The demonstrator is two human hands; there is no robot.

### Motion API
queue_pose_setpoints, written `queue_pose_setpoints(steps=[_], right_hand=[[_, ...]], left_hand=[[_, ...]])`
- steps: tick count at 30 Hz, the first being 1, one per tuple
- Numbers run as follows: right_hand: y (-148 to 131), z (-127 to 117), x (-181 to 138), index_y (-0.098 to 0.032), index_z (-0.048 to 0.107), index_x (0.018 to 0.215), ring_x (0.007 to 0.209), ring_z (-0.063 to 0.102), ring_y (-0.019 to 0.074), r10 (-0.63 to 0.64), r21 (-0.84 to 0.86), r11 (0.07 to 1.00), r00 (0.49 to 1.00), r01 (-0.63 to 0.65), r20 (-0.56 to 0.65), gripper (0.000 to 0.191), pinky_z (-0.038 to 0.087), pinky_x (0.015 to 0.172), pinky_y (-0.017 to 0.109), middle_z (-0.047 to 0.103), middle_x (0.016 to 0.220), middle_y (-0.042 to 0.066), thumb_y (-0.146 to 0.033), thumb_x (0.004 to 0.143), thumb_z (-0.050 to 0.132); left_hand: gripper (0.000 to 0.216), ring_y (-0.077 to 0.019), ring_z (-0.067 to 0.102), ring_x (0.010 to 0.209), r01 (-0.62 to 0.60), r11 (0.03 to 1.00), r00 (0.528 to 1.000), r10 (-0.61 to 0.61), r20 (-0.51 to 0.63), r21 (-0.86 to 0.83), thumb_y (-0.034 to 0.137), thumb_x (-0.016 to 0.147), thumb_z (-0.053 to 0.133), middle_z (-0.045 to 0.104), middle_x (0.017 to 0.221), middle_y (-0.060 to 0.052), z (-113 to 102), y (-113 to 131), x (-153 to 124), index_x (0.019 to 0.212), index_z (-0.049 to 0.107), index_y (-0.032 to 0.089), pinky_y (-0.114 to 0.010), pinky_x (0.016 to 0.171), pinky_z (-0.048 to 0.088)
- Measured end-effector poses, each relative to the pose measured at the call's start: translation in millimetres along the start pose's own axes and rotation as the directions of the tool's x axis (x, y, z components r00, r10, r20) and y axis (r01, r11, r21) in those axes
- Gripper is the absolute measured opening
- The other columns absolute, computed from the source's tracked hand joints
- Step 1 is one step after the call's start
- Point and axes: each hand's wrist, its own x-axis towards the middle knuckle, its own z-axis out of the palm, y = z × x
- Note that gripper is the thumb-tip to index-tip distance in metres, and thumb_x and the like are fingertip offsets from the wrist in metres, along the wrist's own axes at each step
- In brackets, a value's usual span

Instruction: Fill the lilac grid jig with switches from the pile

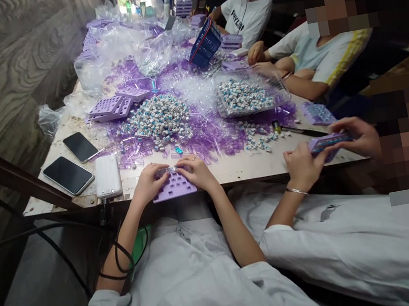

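A light purple plate with rows of small rectangular slots (174, 189) lies at the table's near edge. My left hand (151, 183) is closed on its far left part, fingertips bent inward. Opposite it, my right hand (197, 173) grips the far right part, with thumb and fingers meeting near the middle. Small clear pieces (171, 170) show between the fingertips at the plate's far edge; their exact seating is hidden. Just beyond the hands lie a turquoise piece (178, 150) and a heap of small white-and-blue parts (164, 115).
Purple clear strips (205, 137) spread across the table (231, 169). Stacked purple plates (109, 106), two phones (68, 175) and a white power bank (107, 175) sit left. A bag of parts (244, 96) lies right. Close by, a co-worker's hands (305, 164) hold another plate. Black cables (113, 243) hang left.
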Motion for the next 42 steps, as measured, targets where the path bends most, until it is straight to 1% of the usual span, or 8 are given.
queue_pose_setpoints(steps=[6,10,16,22,30,35,40,42], right_hand=[[-18,-8,12,-0.022,0.076,0.094,0.104,0.059,0.0258,-0.041,-0.253,0.964,0.989,0.077,0.145,0.012,0.044,0.095,0.041,0.071,0.1,0.008,-0.017,0.089,0.066],[-20,-10,13,-0.021,0.077,0.091,0.097,0.062,0.0236,-0.009,-0.241,0.97,0.989,0.045,0.148,0.01,0.045,0.092,0.038,0.072,0.097,0.008,-0.016,0.088,0.068],[-13,-6,2,-0.021,0.076,0.1,0.101,0.064,0.0222,0.023,-0.08,0.997,0.998,-0.018,0.065,0.015,0.047,0.094,0.035,0.071,0.102,0.007,-0.022,0.09,0.066],[-2,2,1,-0.021,0.071,0.116,0.095,0.065,0.0207,0.129,0.044,0.991,0.979,-0.124,-0.16,0.028,0.049,0.091,0.033,0.072,0.107,0.007,-0.031,0.091,0.062],[23,-2,64,-0.018,0.073,0.107,0.094,0.064,0.0218,0.185,-0.112,0.972,0.966,-0.207,-0.182,0.027,0.048,0.09,0.035,0.073,0.105,0.007,-0.015,0.088,0.054],[24,8,76,-0.016,0.073,0.107,0.103,0.06,0.0239,0.139,-0.187,0.965,0.962,-0.186,-0.236,0.028,0.044,0.095,0.035,0.072,0.104,0.009,-0.011,0.088,0.052],[20,-3,66,-0.018,0.074,0.106,0.066,0.058,0.0177,0.258,-0.057,0.955,0.909,-0.291,-0.329,0.033,0.044,0.071,0.029,0.065,0.069,0.001,-0.04,0.098,0.05],[21,-14,57,-0.018,0.074,0.102,0.062,0.058,0.0163,0.298,-0.007,0.948,0.894,-0.319,-0.334,0.034,0.043,0.067,0.027,0.064,0.066,0.0,-0.04,0.098,0.048]], left_hand=[[0.022,-0.0217,0.065,0.1,-0.001,1.0,1.0,0.001,-0.009,-0.001,0.031,0.091,0.06,0.07,0.102,-0.006,1,-1,0,0.109,0.07,0.021,-0.036,0.091,0.05],[0.022,-0.0216,0.065,0.1,0.002,1.0,1.0,-0.002,-0.016,0.011,0.031,0.091,0.06,0.069,0.103,-0.006,1,-2,0,0.108,0.07,0.022,-0.035,0.091,0.05],[0.022,-0.0221,0.064,0.102,-0.004,1.0,1.0,0.004,-0.012,0.003,0.029,0.091,0.06,0.07,0.103,-0.006,1,1,0,0.109,0.07,0.022,-0.036,0.093,0.049],[0.022,-0.0226,0.063,0.104,-0.006,1.0,1.0,0.006,-0.01,-0.001,0.029,0.091,0.061,0.07,0.104,-0.006,1,1,0,0.11,0.07,0.021,-0.036,0.095,0.048],[0.022,-0.0225,0.062,0.104,-0.003,1.0,1.0,0.003,-0.021,0.003,0.03,0.092,0.059,0.071,0.103,-0.006,-1,2,-1,0.108,0.07,0.02,-0.038,0.097,0.047],[0.021,-0.0223,0.062,0.105,-0.003,1.0,0.997,0.005,-0.078,0.026,0.029,0.091,0.06,0.071,0.106,-0.006,1,1,-2,0.107,0.07,0.02,-0.042,0.108,0.04],[0.019,-0.0222,0.063,0.105,0.005,1.0,0.997,-0.004,-0.075,0.005,0.028,0.09,0.06,0.071,0.104,-0.006,1,1,-2,0.105,0.07,0.021,-0.042,0.107,0.041],[0.019,-0.0222,0.063,0.105,0.006,1.0,0.997,-0.006,-0.077,0.001,0.029,0.09,0.06,0.071,0.104,-0.006,0,2,-1,0.105,0.07,0.021,-0.042,0.107,0.041]])
